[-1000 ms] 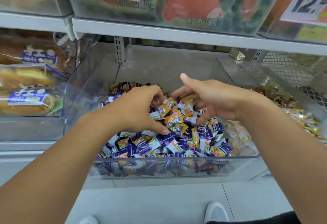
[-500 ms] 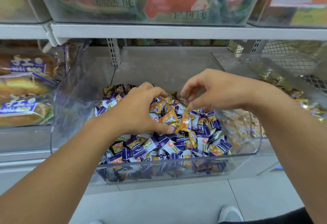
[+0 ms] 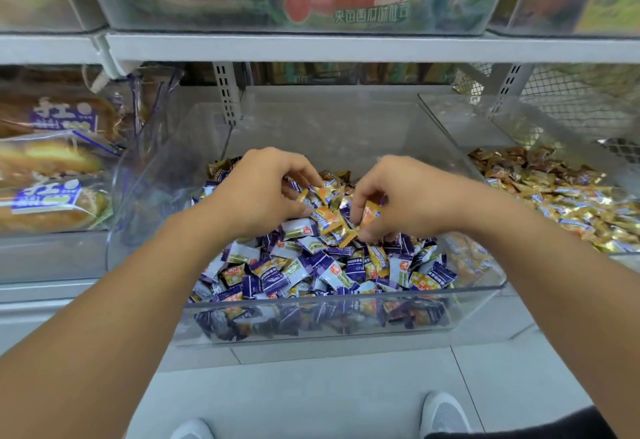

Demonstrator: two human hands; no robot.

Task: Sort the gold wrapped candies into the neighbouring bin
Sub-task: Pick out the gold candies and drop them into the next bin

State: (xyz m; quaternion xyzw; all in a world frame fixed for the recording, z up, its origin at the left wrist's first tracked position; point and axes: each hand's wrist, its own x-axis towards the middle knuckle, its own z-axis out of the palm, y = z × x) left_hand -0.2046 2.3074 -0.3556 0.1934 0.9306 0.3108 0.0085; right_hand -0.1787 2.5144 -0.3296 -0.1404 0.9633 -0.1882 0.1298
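Already, since half a second earlier, your view had tipped down and closed in on the clear bin [image 3: 311,314], so the neighbouring bin [image 3: 464,116] with its gold heap showed more fully on the right. Both sat on a grey shelf [image 3: 311,47] unit, bagged bread [image 3: 52,175] to the left, pale floor tiles [image 3: 311,397] and your white shoes [image 3: 445,414] below. Your hands had drawn closer over the mixed purple and white candies [image 3: 304,272]. Your left hand [image 3: 263,192] had curled its fingers into the pile at a gold wrapper, though I cannot tell whether it truly held one. Your right hand [image 3: 401,199] pinched a gold wrapped candy [image 3: 370,215] upright between thumb and fingertips, lifted just off the heap. That looked like one piece secured and ready to carry right, while several gold candies [image 3: 329,220] lay between your hands, unsorted
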